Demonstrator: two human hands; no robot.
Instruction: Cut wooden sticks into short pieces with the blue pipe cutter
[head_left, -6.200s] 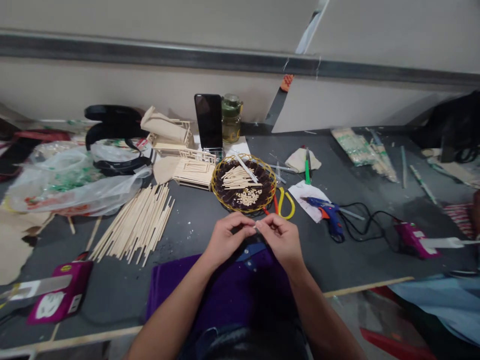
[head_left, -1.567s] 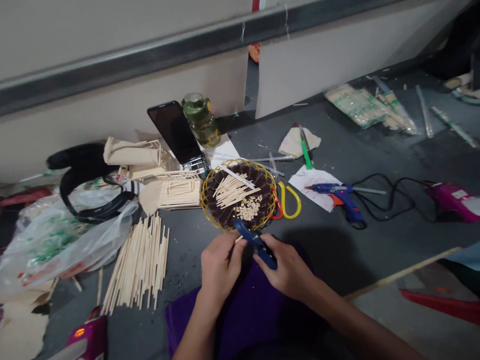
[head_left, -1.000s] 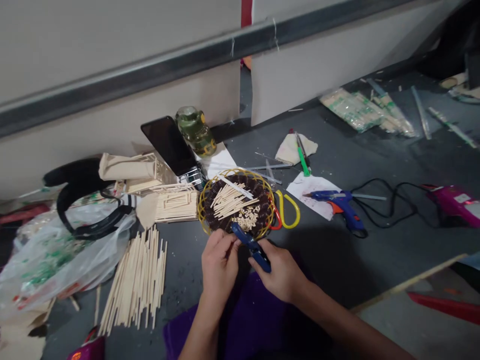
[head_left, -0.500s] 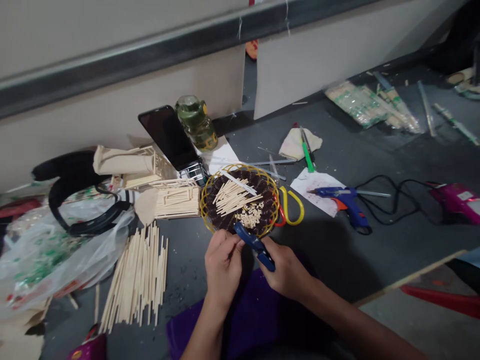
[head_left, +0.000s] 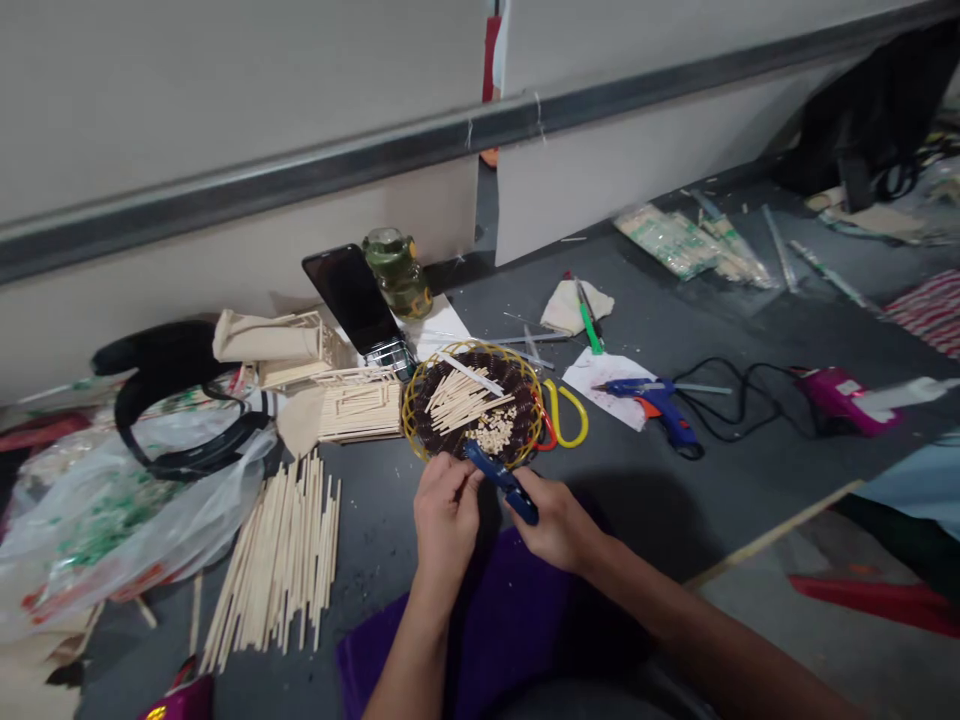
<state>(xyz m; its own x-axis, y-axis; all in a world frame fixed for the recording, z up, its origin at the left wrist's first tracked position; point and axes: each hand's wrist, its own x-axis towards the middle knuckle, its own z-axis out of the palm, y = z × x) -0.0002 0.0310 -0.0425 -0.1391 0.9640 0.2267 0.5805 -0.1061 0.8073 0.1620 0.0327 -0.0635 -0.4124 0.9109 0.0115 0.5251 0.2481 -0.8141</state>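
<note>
In the head view my right hand (head_left: pixel 553 518) is wrapped around a dark blue hand cutter (head_left: pixel 501 480), its head pointing up and left. My left hand (head_left: pixel 448 508) is pinched close beside the cutter's head; whatever lies between its fingers is too small to make out. Just beyond both hands sits a dark brown woven basket (head_left: pixel 420 430) with a yellow rim. Inside it are thin wooden sticks (head_left: pixel 457 398), a pale flat strip and a heap of small cut wooden pieces (head_left: pixel 495 430).
Longer wooden sticks (head_left: pixel 281 560) lie at left, below stick-built models (head_left: pixel 360 405). A phone (head_left: pixel 352 295) leans by a green jar (head_left: pixel 397 272). Right of the basket are yellow-handled scissors (head_left: pixel 568 415), a blue glue gun (head_left: pixel 652 395) and a green utility knife (head_left: pixel 589 318). A plastic bag (head_left: pixel 135 530) sits far left.
The camera view has tilted up and turned right, showing more of the table's right side. Both hands keep nearly the same pose, the cutter still in my right hand.
</note>
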